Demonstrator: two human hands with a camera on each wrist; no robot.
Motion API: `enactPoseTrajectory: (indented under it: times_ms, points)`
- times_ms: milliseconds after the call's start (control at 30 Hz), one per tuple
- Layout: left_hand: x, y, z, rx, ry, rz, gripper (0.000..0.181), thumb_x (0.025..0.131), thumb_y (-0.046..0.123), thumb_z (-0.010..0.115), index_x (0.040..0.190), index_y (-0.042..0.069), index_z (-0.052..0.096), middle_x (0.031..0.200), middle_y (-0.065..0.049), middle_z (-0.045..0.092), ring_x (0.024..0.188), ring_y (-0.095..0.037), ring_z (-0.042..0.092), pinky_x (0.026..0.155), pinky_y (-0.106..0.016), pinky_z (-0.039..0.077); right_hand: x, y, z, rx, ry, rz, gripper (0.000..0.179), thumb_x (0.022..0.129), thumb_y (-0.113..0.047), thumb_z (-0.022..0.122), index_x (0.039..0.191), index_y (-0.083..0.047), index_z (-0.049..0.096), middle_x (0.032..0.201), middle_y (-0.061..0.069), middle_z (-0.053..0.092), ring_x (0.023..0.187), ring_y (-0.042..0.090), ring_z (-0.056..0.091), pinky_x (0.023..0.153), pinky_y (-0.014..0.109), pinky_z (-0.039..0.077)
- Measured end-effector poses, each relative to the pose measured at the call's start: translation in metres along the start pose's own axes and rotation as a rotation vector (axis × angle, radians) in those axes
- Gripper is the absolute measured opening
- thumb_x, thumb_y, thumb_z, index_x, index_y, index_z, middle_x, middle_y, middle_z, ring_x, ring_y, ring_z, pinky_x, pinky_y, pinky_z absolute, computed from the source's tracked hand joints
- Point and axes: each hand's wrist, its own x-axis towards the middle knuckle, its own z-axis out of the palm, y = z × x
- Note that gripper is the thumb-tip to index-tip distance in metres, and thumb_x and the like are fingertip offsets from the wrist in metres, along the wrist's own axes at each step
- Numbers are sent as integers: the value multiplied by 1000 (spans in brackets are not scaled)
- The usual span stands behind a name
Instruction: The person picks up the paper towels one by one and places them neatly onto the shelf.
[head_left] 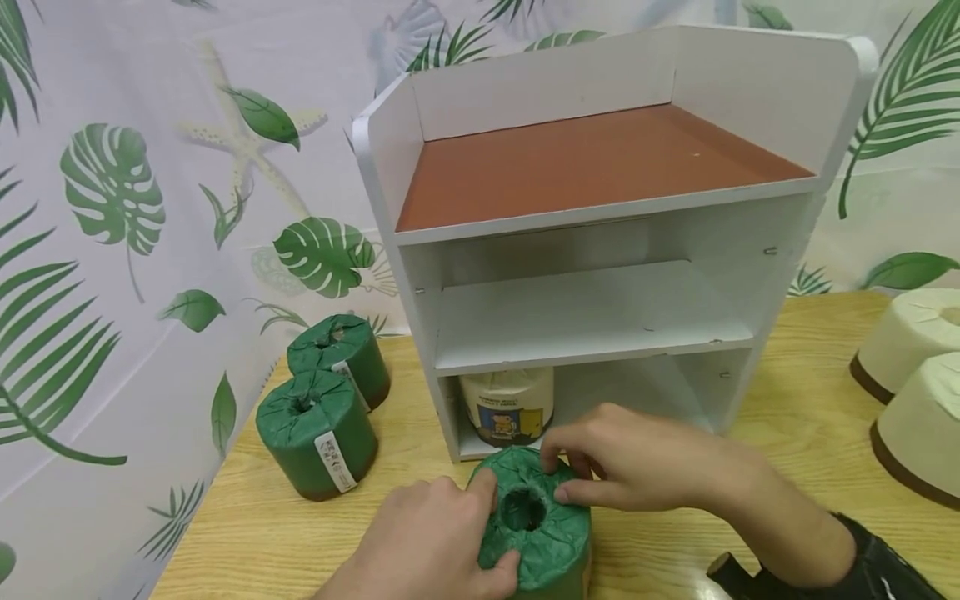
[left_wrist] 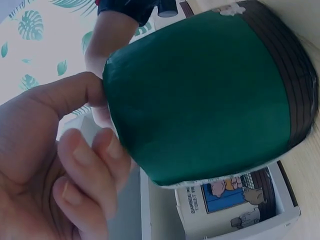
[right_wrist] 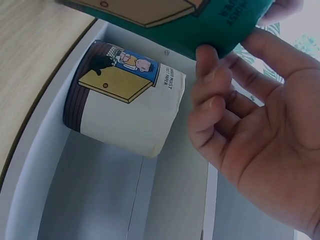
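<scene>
A toilet paper roll in green wrapping (head_left: 555, 550) stands upright in front of the shelf unit, its centre hole facing up. My left hand (head_left: 427, 537) grips the left side of its top, with thumb and forefinger on the rim. From the right, my right hand (head_left: 637, 458) pinches the top edge near the hole. In the left wrist view the roll's green side (left_wrist: 200, 105) and dark base band show. Behind it, a cream toilet paper roll (head_left: 498, 408) with a cartoon print sits at the left of the bottom shelf; the right wrist view shows its printed side (right_wrist: 125, 110).
The white shelf unit (head_left: 592, 312) has a brown top board (head_left: 600, 162). Two more green rolls (head_left: 318, 433) stand left of it on the wooden table (head_left: 225, 533). Two cream rolls (head_left: 926, 417) stand at the far right. A dark stub (head_left: 727, 571) shows beside the right sleeve.
</scene>
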Motion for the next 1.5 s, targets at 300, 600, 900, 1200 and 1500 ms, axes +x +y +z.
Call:
enactPoseTrajectory:
  times_ms: [300, 600, 900, 1200, 1500]
  points:
    - [2, -18, -10, -89, 67, 3, 31, 78, 39, 75, 94, 17, 62, 59, 8, 52, 52, -4, 47, 44, -25, 39, -3, -3, -1, 9, 1, -9, 12, 93, -32, 71, 95, -21, 66, 64, -20, 51, 56, -9, 44, 53, 16, 43]
    - [-5, -17, -12, -118, 81, 66, 25, 88, 40, 68, 94, 16, 64, 51, 11, 44, 45, -3, 43, 42, -23, 37, -2, -6, -2, -72, 87, -40, 8, 96, -32, 67, 97, -24, 68, 69, -20, 51, 58, -8, 42, 54, 16, 42]
    - [-1, -9, -2, -3, 7, 32, 38, 86, 51, 69, 101, 15, 62, 55, 8, 50, 45, -6, 47, 41, -26, 38, 2, -2, 2, -67, 23, 45, 14, 95, -31, 69, 105, -22, 67, 100, -13, 66, 76, -3, 54, 67, 19, 49]
    - [2, -31, -11, -54, 123, 64, 28, 85, 42, 75, 97, 21, 61, 62, 14, 54, 55, -1, 50, 45, -26, 38, -5, -11, -1, -186, 32, 25, 15, 93, -36, 70, 91, -22, 65, 81, -18, 62, 71, -5, 56, 63, 20, 50]
    - [6, -46, -17, 18, 385, 45, 20, 88, 29, 76, 103, 19, 67, 83, 4, 71, 61, -8, 61, 47, -24, 42, 1, -27, 12, -380, 87, -165, 41, 90, -47, 70, 120, -18, 70, 112, -11, 66, 102, 5, 58, 87, 28, 53]
